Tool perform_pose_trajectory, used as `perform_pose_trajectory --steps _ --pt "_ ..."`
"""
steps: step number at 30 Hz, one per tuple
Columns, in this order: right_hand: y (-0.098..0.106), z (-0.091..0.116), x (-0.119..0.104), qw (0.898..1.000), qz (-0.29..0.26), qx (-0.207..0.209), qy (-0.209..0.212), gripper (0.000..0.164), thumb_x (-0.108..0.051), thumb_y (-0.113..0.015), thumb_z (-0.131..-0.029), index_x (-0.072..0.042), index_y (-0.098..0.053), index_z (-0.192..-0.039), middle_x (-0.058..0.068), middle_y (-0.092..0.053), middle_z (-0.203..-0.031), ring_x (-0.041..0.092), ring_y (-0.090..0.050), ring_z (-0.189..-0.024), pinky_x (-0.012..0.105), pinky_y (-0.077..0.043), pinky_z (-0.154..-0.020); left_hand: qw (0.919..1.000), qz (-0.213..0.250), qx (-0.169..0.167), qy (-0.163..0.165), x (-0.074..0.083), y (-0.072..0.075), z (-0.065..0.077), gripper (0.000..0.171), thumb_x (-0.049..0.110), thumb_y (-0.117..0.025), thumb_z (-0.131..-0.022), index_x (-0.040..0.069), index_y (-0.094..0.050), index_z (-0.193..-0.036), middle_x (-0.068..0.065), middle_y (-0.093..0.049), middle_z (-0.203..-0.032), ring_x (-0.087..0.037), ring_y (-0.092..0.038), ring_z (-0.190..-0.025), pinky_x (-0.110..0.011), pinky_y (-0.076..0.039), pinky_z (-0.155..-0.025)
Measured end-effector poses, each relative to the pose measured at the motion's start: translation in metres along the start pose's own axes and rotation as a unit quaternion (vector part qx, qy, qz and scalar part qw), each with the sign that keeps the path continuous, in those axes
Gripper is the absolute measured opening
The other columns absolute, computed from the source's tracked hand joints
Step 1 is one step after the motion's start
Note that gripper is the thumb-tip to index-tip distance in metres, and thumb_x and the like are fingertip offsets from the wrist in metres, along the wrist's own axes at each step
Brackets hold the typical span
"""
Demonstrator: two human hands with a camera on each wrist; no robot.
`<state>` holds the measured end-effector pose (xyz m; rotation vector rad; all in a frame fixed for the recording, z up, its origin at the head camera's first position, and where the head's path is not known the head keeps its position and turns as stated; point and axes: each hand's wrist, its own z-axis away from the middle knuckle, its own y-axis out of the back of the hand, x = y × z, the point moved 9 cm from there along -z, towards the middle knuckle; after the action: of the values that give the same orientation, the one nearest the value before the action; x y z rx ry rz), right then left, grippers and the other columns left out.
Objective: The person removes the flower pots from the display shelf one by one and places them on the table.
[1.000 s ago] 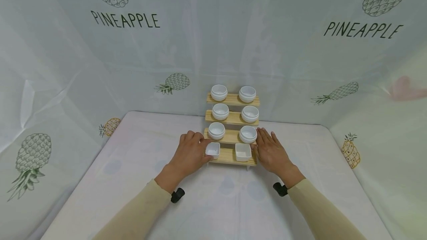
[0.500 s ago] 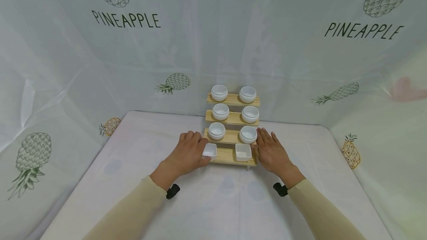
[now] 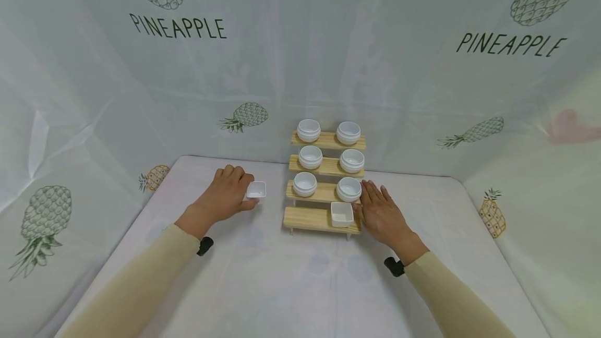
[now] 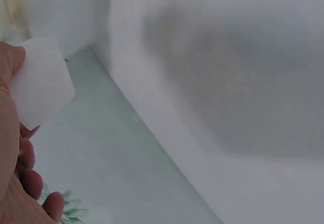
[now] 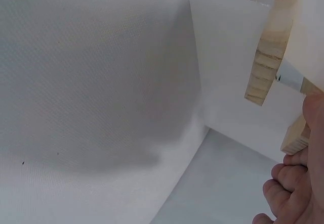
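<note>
My left hand (image 3: 224, 190) pinches a small square white dish (image 3: 256, 190) between thumb and fingers, left of the stand. In the left wrist view the thumb lies on one side of the dish (image 4: 44, 82) and fingertips show beneath it. A stepped wooden stand (image 3: 307, 218) carries a pair of round white bowls on each of its three upper shelves. On the right of its lowest shelf sits a square off-white dish (image 3: 341, 215). My right hand (image 3: 382, 215) rests along the stand's right side, fingers fairly straight, right at the shelf ends (image 5: 296, 135).
The stand is on a white-covered table (image 3: 291, 286), close to its back edge. Behind it hangs a pale curtain (image 3: 404, 67) printed with pineapples, which also rises along both sides of the table.
My left hand has taken the square white dish off the left of the lowest shelf and carried it left and away from me. The right hand has stayed in place.
</note>
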<state>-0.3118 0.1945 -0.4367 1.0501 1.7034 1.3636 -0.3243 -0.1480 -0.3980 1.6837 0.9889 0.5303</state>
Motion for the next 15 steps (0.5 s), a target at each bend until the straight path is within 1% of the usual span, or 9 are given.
perform_pose_trajectory --steps 2,4,6,10,15 --pt "-0.001 0.0 0.0 1.0 0.001 -0.005 0.0 0.065 -0.032 -0.043 -0.114 0.012 -0.029 -0.159 0.031 -0.033 -0.166 0.046 -0.031 -0.156 0.062 -0.023 -0.126 1.0 0.001 0.006 0.002 -0.011 -0.005 -0.001 0.057 0.044 -0.082 -0.091 0.0 -0.064 -0.122 -0.014 -0.058 -0.106 -0.034 -0.047 -0.096 -0.046 -0.038 -0.082" --pt "-0.001 0.0 0.0 1.0 0.003 -0.009 0.001 0.065 -0.032 -0.043 -0.115 0.013 -0.029 -0.159 0.031 -0.033 -0.166 0.046 -0.03 -0.156 0.061 -0.022 -0.126 0.9999 0.009 0.002 0.004 -0.018 -0.011 -0.002 0.056 0.043 -0.082 -0.092 -0.001 -0.065 -0.122 -0.015 -0.059 -0.107 -0.035 -0.047 -0.096 -0.046 -0.039 -0.082" --pt "-0.001 0.0 0.0 1.0 0.005 -0.011 0.002 0.065 -0.032 -0.042 -0.115 0.013 -0.029 -0.159 0.031 -0.033 -0.166 0.046 -0.03 -0.156 0.062 -0.022 -0.126 0.9996 0.022 -0.016 0.011 -0.024 -0.018 -0.004 0.055 0.043 -0.08 -0.094 0.0 -0.065 -0.125 -0.015 -0.058 -0.109 -0.034 -0.047 -0.097 -0.046 -0.038 -0.083" --pt "0.0 0.0 0.0 1.0 0.007 -0.011 0.0 0.064 -0.032 -0.042 -0.115 0.013 -0.029 -0.159 0.031 -0.033 -0.166 0.046 -0.031 -0.156 0.062 -0.023 -0.126 0.9959 0.057 -0.059 0.038 -0.033 -0.034 -0.01 0.055 0.042 -0.078 -0.096 0.003 -0.064 -0.133 -0.014 -0.056 -0.115 -0.032 -0.045 -0.1 -0.046 -0.036 -0.085" --pt "-0.001 0.0 0.002 1.0 0.01 -0.01 -0.006 0.065 -0.033 -0.042 -0.115 0.011 -0.028 -0.16 0.03 -0.032 -0.166 0.046 -0.031 -0.156 0.061 -0.023 -0.126 0.9901 0.083 -0.092 0.064 -0.038 -0.055 -0.016 0.057 0.044 -0.076 -0.097 0.007 -0.063 -0.139 -0.015 -0.056 -0.118 -0.032 -0.045 -0.104 -0.045 -0.035 -0.086"
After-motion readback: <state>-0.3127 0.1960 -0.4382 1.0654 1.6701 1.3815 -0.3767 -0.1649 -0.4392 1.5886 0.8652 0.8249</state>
